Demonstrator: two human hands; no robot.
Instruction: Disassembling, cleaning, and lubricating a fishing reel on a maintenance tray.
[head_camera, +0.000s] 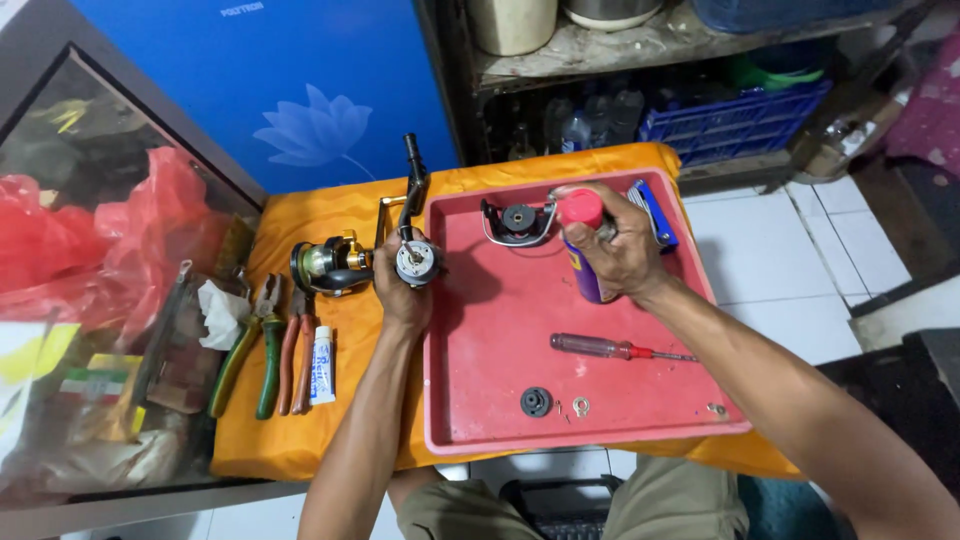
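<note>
Head view, near edge first: a red tray (500, 400) lies on an orange cloth (330, 440) that covers the table. On the tray's near part sit a small black round part (536, 402), a metal washer (581, 405) just beside it, and a screwdriver (610, 348) with a clear red handle, lying flat, tip pointing right.

Left of the tray, on the cloth: green-handled pliers (245, 355), red-handled pliers (297, 350) and a small white tube (322, 365), side by side, all well apart from the hands.

Left hand (400, 290): grip closed around the body of a fishing reel (400, 255), held over the tray's left rim. Reel is black and gold; its round metal side face, with a small central hub, points up at the camera, the spool end points left, and a black handle arm sticks away toward the far side.

Right hand (615, 245): grip wrapped around a spray can (585, 250) with a red cap and dark blue body, held over the far part of the tray, tilted, cap toward the reel. Fingers hide most of the can.

Beyond the can, on the tray: a black part with a wire bail (515, 220) and a blue-handled brush (655, 212).

Farthest: a blue panel with a flower print (310, 90) and a shelf with a blue crate (735, 125).
</note>
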